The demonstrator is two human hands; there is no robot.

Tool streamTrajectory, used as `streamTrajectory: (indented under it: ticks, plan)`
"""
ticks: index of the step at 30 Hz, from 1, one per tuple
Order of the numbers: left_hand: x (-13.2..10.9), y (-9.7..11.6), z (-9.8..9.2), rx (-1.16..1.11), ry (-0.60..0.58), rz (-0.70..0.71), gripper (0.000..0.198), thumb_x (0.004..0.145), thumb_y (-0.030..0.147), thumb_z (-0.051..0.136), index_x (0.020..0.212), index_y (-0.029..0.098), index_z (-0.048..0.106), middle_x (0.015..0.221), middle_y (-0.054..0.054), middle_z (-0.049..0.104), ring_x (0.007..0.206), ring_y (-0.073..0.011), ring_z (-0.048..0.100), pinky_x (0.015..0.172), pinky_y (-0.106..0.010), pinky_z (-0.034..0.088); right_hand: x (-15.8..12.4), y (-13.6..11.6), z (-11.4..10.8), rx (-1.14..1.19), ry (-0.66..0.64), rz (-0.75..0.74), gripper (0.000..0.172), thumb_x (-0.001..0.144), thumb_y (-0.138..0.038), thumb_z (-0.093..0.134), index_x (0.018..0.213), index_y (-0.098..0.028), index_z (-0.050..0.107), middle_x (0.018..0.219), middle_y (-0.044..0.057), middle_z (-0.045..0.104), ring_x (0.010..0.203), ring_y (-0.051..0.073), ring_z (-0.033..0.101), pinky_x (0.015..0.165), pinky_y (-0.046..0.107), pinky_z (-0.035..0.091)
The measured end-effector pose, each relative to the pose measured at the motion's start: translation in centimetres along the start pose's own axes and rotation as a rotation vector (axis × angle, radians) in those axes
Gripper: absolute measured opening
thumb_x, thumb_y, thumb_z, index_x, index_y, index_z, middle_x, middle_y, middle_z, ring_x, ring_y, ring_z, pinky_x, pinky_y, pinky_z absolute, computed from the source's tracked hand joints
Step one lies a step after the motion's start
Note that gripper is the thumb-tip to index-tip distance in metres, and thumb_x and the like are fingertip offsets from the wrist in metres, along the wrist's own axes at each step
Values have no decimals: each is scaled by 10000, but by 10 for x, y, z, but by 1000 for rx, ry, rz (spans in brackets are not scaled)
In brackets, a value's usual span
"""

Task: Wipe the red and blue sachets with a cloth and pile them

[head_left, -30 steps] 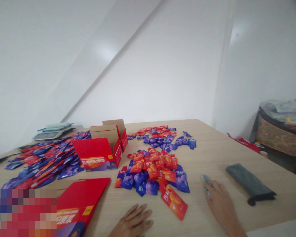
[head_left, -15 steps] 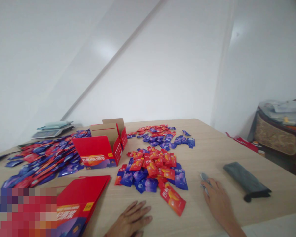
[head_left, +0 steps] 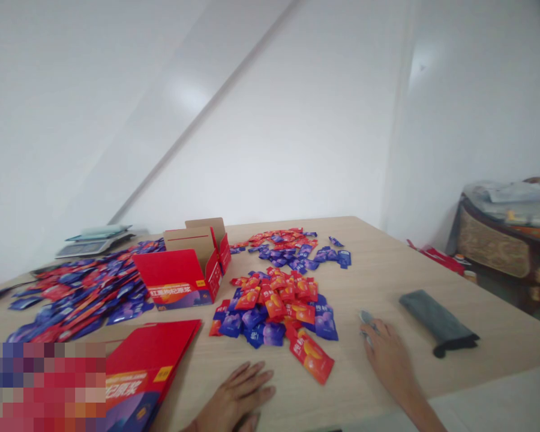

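Note:
My left hand (head_left: 240,399) rests on the table with its fingers stretched out and nothing in it. Just beyond it lies a heap of small red and purple sachets (head_left: 270,303). One red sachet (head_left: 311,355) sticks out of the heap towards me, between my two hands. My right hand (head_left: 387,351) is on the table to the right, its fingers curled over a small grey rounded object (head_left: 368,318). Most of that object is covered by the fingers, so its kind is unclear. To the right of this hand lies a dark grey pouch (head_left: 438,323).
Open red cartons (head_left: 175,276) stand left of the heap. A red carton (head_left: 155,354) sits nearer, at the lower left. Many sachets (head_left: 85,288) are piled behind it, near a scale (head_left: 83,247). More sachets (head_left: 292,249) lie farther back. A chair (head_left: 495,240) stands at the right.
The view has shifted slightly, so things on the right sit a little farther left. Both hands keep nearly the same pose, and the sachets show no clear movement.

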State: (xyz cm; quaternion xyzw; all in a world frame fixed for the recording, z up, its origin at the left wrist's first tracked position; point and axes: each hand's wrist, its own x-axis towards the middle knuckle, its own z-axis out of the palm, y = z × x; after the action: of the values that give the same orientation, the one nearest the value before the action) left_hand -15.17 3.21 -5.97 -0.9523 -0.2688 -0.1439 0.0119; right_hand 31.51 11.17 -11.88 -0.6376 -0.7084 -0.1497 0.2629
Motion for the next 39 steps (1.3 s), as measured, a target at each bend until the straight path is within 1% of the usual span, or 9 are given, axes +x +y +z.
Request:
streamTrajectory:
  ticks: [9, 13, 16, 19, 22, 27, 29, 34, 39]
  plan:
    - [8, 6, -12, 194, -49, 62, 735, 960, 189, 497, 1663, 285, 305, 1659, -28, 442, 1557, -258, 380, 1249, -441, 412, 1, -7, -7, -11, -19, 28, 364, 921, -131, 496, 1164, -236, 747, 1251, 117, 683, 1180, 297, 563, 973, 413, 449]
    - [18, 11, -27, 292, -121, 129, 681, 977, 167, 515, 1638, 238, 367, 1605, -46, 525, 1479, -260, 495, 1248, -422, 404, 3, -11, -15, 11, -43, 41, 358, 938, -127, 502, 1184, -221, 744, 1264, 128, 674, 1183, 296, 553, 984, 410, 439]
    - [38, 7, -46, 319, -136, 246, 558, 1034, 177, 505, 1586, 240, 450, 1507, -49, 629, 1373, -236, 590, 1226, -382, 418, 4, -12, -19, 25, -43, 47, 341, 939, -133, 519, 1184, -226, 738, 1269, 121, 672, 1170, 288, 552, 976, 403, 439]
    - [77, -5, -70, 338, -157, 358, 483, 1068, 185, 471, 1548, 228, 498, 1469, -74, 655, 1331, -251, 613, 1175, -392, 457, 5, -13, -21, 32, -40, 53, 335, 944, -141, 515, 1184, -227, 732, 1266, 117, 672, 1161, 288, 549, 972, 413, 444]
    - [128, -27, -89, 368, -213, 311, 462, 1068, 180, 454, 1522, 234, 529, 1453, -100, 657, 1310, -285, 621, 1121, -442, 491, 5, -15, -24, 43, -36, 57, 345, 940, -145, 505, 1192, -224, 727, 1277, 124, 669, 1171, 292, 543, 972, 424, 451]
    - [216, -92, -97, 477, -370, -311, 397, 1032, 171, 510, 1400, 244, 641, 1355, -136, 693, 1233, -305, 658, 1024, -438, 535, 4, -15, -23, 60, -24, 64, 368, 931, -156, 498, 1213, -231, 723, 1299, 125, 672, 1175, 299, 548, 982, 445, 458]
    - [246, -124, -93, 512, -387, -425, 358, 1034, 163, 500, 1339, 212, 680, 1281, -169, 716, 1149, -321, 698, 941, -442, 567, 3, -14, -19, 56, -20, 70, 382, 930, -147, 495, 1224, -236, 722, 1309, 122, 672, 1182, 302, 551, 988, 453, 458]
    - [304, -192, -69, 551, -389, -514, 269, 1041, 173, 556, 1267, 178, 702, 1229, -173, 723, 1154, -325, 693, 962, -475, 559, 1, -12, -8, 48, 4, 80, 403, 920, -133, 489, 1218, -255, 730, 1318, 109, 677, 1191, 310, 563, 992, 462, 457]
    - [338, -230, -30, 528, -420, -497, 347, 1026, 369, 674, 1308, 169, 646, 1327, -109, 652, 1154, -261, 666, 984, -488, 582, -1, -11, -3, 52, 10, 88, 417, 904, -152, 486, 1221, -274, 728, 1305, 101, 692, 1156, 312, 592, 976, 476, 469]
